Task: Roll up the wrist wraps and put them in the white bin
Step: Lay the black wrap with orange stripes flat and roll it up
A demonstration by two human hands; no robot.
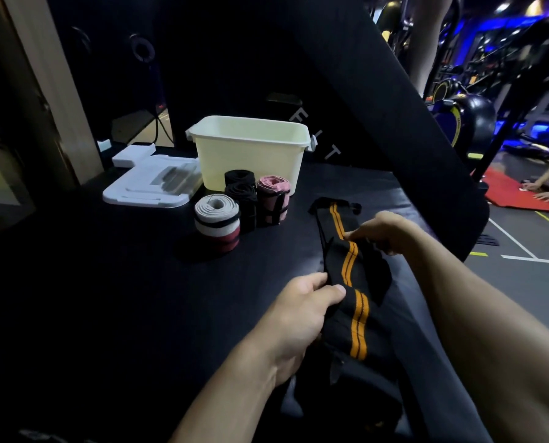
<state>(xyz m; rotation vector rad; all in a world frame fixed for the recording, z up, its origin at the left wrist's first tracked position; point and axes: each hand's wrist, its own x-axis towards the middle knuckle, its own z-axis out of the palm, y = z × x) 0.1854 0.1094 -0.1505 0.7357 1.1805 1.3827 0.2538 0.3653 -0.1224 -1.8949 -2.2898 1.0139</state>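
A long black wrist wrap with orange stripes (358, 318) lies unrolled on the black table, running from the near edge toward the middle. My left hand (302, 311) pinches its left edge between thumb and fingers. My right hand (381, 230) grips the wrap farther along, where it folds. The white bin (251, 151) stands open behind. In front of it stand rolled wraps: a white, black and red one (217, 220), two black ones (242, 191) and a pink one (272, 199).
The bin's white lid (152, 183) lies flat to the left of the bin. A dark slanted panel (394, 123) rises behind the table on the right. Beyond it are gym equipment, a red mat (516, 193) and a person's hands on the floor.
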